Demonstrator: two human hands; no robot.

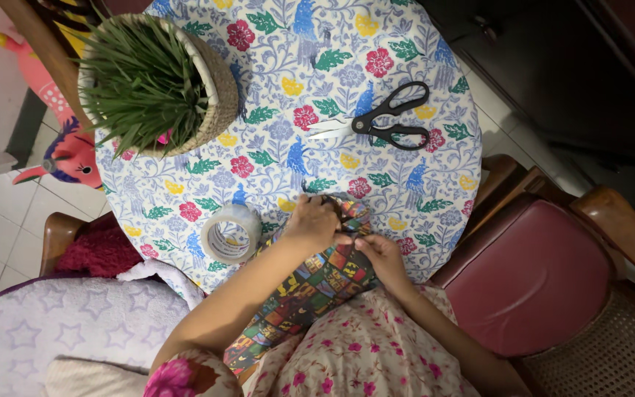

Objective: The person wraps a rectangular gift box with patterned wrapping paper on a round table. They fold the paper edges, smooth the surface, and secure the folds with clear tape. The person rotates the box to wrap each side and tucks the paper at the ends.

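Observation:
A long parcel in bright patterned wrapping paper lies from my lap up onto the near edge of the round table. My left hand presses down on its far end, fingers curled over the folded paper. My right hand pinches the paper's fold just to the right of it, and the two hands touch. A roll of clear tape sits on the table just left of my left hand. Black-handled scissors lie partly apart further back on the table.
The table wears a floral cloth in blue, red and yellow. A potted grass-like plant in a woven basket stands at the back left. A red-cushioned wooden chair is at my right, a star-patterned cushion at my left.

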